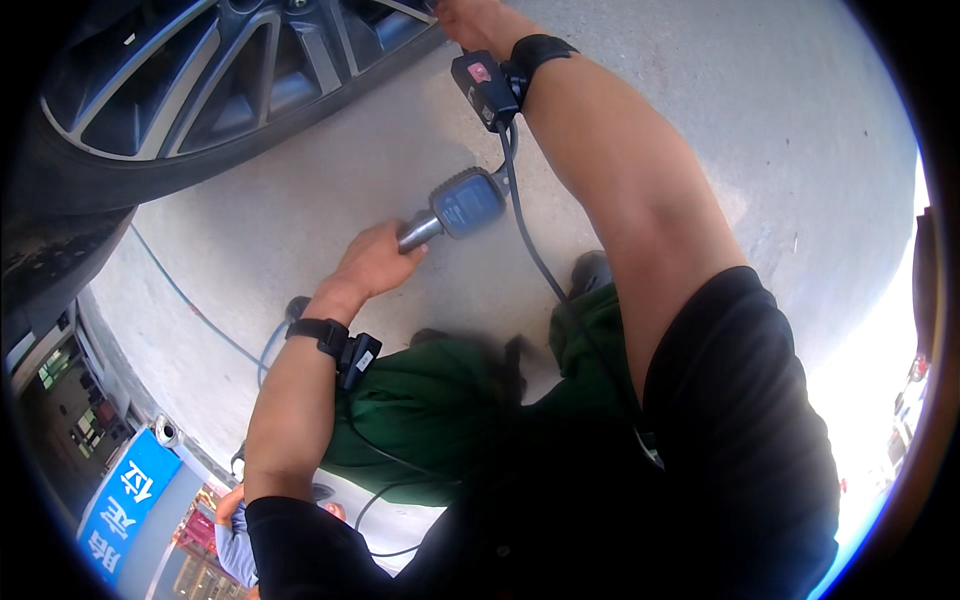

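While the left hand (375, 262) is closed around the tubular metal end (420, 231) of a handheld gauge (468, 202), the right hand (472, 22) is well apart from it, up at the top edge of the view. The gauge lies just beyond the left fingertips, slanting up and to the right of that hand, its blue face turned upward within a dark, ridged rim. It sits below the right hand and nearer to the left one. A narrow piece leaves its far side toward the right wrist; where that ends cannot be made out.

The right hand's fingers are bent and partly cut off by the edge, so one cannot tell whether they pinch anything. They are right beside the tyre (160, 180) of a wheel (265, 75) with pale-edged spokes, which spreads to the left of the right hand and above the left hand.

Each wrist wears a dark strap with a small black box, one just behind the right hand (485, 90) and one just behind the left (358, 360). From the right wrist's box a black cable (535, 255) hangs down past the gauge's right side. A thin bluish hose (195, 310) crosses the floor (800, 150) to the left of the left hand. Green trousers (420, 400) show below both hands, and a blue sign (130, 500) stands far behind the left forearm.
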A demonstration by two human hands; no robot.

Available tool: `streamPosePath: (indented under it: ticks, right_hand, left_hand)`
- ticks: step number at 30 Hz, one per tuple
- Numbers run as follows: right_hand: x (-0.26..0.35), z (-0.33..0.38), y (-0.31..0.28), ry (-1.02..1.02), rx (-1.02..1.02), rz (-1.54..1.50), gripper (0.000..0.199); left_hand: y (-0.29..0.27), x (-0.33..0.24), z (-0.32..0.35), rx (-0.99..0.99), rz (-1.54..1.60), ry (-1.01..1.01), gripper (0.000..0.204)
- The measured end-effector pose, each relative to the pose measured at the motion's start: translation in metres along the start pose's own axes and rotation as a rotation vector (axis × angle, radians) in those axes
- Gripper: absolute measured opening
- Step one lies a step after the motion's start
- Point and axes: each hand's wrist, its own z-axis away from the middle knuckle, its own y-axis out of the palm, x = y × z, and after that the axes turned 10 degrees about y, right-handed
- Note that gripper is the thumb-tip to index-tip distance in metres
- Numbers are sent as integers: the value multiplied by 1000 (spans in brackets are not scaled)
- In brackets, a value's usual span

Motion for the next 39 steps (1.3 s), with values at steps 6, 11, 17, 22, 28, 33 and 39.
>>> streamPosePath:
  ticks: [6, 11, 17, 22, 28, 33, 39]
  right_hand:
    - [2, 6, 6, 17, -35, -15, 55]
    - [3, 9, 6, 17, -27, -15, 53]
    - [-1, 2, 8, -24, 21, 2, 44]
    - [-9, -16, 3, -85, 106, 33, 36]
    - [6, -30, -28, -606, 315, 484, 18]
    - [21, 55, -3, 40, 85, 2, 18]
    - [18, 60, 3, 63, 70, 78, 23]
  left_hand:
    - [3, 5, 0, -33, -96, 48, 40]
    - [-1, 3, 2, -50, -83, 85, 38]
    - [-2, 2, 2, -71, -98, 74, 39]
    - [-6, 2, 10, -106, -118, 74, 38]
    - [-13, -10, 11, -235, -275, 98, 35]
    - [-16, -17, 11, -152, -301, 37, 38]
    - [-16, -13, 23, -203, -224, 69, 39]
